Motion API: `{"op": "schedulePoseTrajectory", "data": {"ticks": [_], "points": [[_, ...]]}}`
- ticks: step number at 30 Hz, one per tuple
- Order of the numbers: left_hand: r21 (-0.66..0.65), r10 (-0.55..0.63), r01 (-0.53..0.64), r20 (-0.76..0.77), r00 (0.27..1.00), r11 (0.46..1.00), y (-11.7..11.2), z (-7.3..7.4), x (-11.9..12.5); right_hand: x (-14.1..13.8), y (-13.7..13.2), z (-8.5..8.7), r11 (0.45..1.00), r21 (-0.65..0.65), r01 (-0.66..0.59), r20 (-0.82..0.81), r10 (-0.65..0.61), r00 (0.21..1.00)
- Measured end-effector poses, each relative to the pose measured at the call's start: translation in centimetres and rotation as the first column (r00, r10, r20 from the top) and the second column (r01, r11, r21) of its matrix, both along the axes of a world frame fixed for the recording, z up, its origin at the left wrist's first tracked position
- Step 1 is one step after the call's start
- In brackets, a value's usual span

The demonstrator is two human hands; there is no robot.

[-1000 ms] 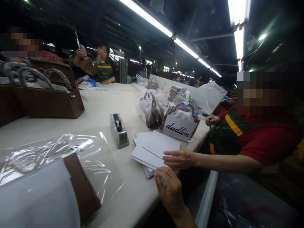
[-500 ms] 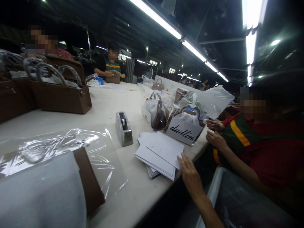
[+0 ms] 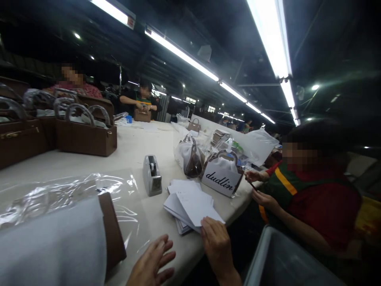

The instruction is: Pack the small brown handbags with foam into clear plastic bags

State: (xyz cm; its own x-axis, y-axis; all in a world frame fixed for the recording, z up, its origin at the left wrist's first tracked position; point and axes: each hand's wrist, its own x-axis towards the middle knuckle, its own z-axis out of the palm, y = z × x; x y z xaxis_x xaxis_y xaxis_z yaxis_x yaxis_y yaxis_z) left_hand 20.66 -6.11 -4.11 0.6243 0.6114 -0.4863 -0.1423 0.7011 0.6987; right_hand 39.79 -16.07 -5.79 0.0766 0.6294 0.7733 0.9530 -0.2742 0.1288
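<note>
My right hand (image 3: pixel 216 243) pinches the near corner of the top white card (image 3: pixel 197 205) of a stack of white cards (image 3: pixel 182 203) at the table's front edge. My left hand (image 3: pixel 152 264) hovers open, fingers spread, over the table just right of a brown handbag with a white dust cover (image 3: pixel 56 242) lying under clear plastic film (image 3: pixel 74 190). A grey tape dispenser (image 3: pixel 152 174) stands behind the cards.
A co-worker in a red shirt and green apron (image 3: pixel 309 202) sits at the right, hands near a bagged handbag with a "dudlin" card (image 3: pixel 220 180). More brown handbags (image 3: pixel 86 133) line the back left. A grey bin (image 3: pixel 285 262) stands below the table's edge.
My left hand has come into view at the bottom. My right hand has shifted left and taken hold of the top card's corner. The co-worker's hands have drawn back from the cards.
</note>
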Motion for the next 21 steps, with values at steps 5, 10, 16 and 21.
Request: {"op": "schedulePoseTrajectory", "data": {"ticks": [5,10,16,21], "points": [[0.055,-0.017,0.019,-0.037,0.999,0.998,1.0,-0.5,6.5,-2.7,1.7,-1.5,0.980,0.143,-0.138,-0.076,0.150,0.986],[0.065,0.041,-0.044,0.045,0.998,0.997,2.3,-2.2,8.2,-3.7,1.7,-2.0,0.959,0.174,-0.224,-0.149,0.250,0.957],[0.123,-0.054,0.052,0.015,0.998,0.991,2.4,-2.8,6.5,-1.1,-1.7,-2.6,0.966,0.258,0.003,-0.336,0.087,0.938],[0.155,-0.021,0.023,-0.016,1.000,0.988,2.3,-2.4,6.8,0.7,-3.4,-4.2,0.938,0.297,0.180,-0.496,-0.010,0.868]]}}
